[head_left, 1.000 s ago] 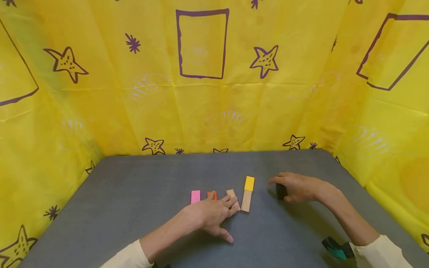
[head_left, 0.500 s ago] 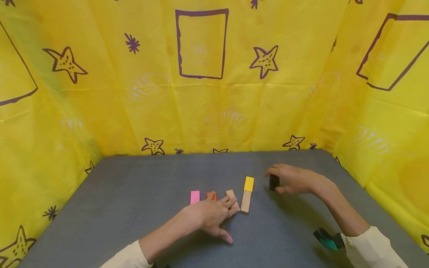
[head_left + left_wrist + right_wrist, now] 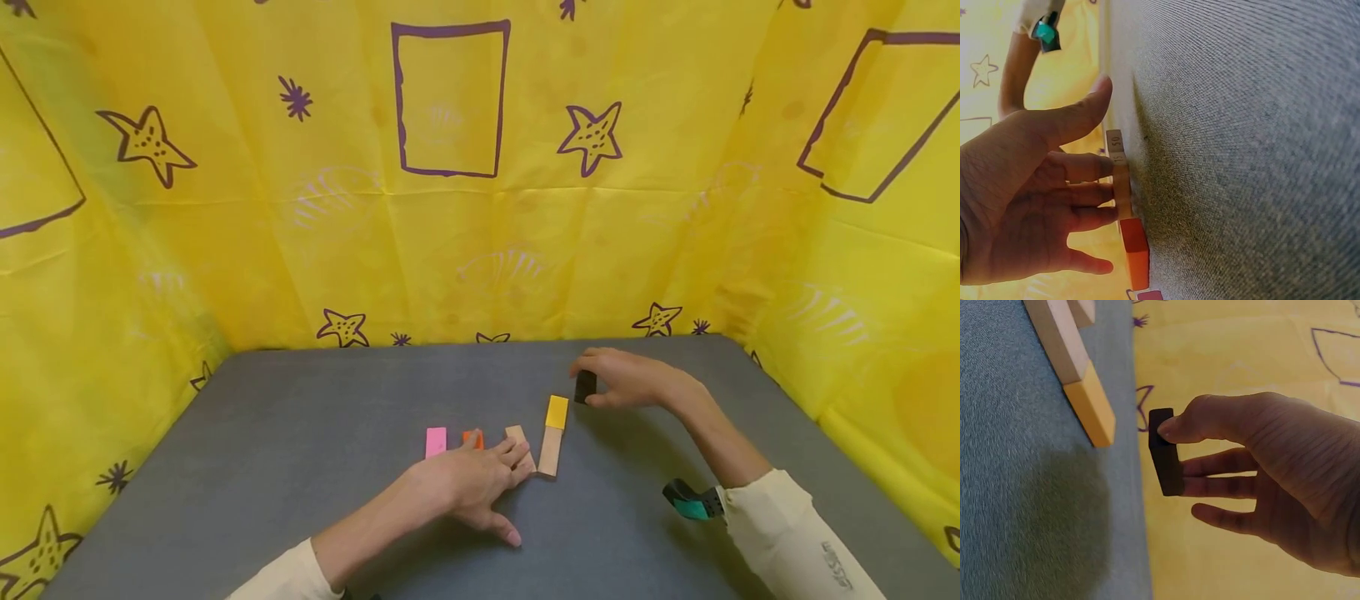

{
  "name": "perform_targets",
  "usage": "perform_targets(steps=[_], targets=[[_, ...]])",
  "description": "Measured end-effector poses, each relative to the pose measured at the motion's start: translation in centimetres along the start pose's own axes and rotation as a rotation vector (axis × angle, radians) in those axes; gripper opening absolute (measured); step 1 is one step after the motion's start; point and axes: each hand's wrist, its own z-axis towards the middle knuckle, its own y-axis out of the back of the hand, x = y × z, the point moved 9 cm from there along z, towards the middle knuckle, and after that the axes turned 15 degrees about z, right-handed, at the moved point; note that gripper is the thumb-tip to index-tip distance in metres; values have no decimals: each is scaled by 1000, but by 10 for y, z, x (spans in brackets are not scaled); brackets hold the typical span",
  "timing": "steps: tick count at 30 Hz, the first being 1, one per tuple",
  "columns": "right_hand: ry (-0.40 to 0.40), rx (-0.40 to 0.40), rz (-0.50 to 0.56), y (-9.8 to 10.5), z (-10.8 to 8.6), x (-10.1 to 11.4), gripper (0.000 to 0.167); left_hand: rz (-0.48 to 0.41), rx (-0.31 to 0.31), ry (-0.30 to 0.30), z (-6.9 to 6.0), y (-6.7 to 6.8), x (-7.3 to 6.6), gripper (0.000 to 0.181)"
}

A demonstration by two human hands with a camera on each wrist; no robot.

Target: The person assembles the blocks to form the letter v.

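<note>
My right hand (image 3: 626, 379) pinches a black block (image 3: 586, 387) between thumb and fingers. In the right wrist view the black block (image 3: 1165, 456) is held above the table, with its shadow falling on the cloth. Just left of it lies a yellow block (image 3: 557, 412), end to end with a plain wooden block (image 3: 550, 452). My left hand (image 3: 474, 483) lies spread, its fingertips at a second, slanted wooden block (image 3: 515, 432). An orange block (image 3: 1136, 253) shows by its fingers, partly covered in the head view.
A pink block (image 3: 436, 442) lies left of the orange one, its near end behind the left wrist. Grey cloth covers the table (image 3: 337, 392). A yellow patterned curtain (image 3: 450, 250) encloses the back and both sides.
My right hand has carried the black block left and toward the back, from right of the row to near the yellow block's far end. The left hand has stayed put.
</note>
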Motion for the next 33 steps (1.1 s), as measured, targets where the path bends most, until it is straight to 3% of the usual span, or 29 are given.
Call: perform_targets(steps=[15, 29, 33], targets=[[-50, 36, 18, -13, 42, -22, 44, -48, 26, -13, 0, -2, 3, 100], [-16, -13, 15, -23, 50, -42, 35, -16, 23, -23, 1, 3, 2, 99], [-7, 26, -19, -27, 51, -40, 39, -18, 33, -23, 0, 2, 2, 100]])
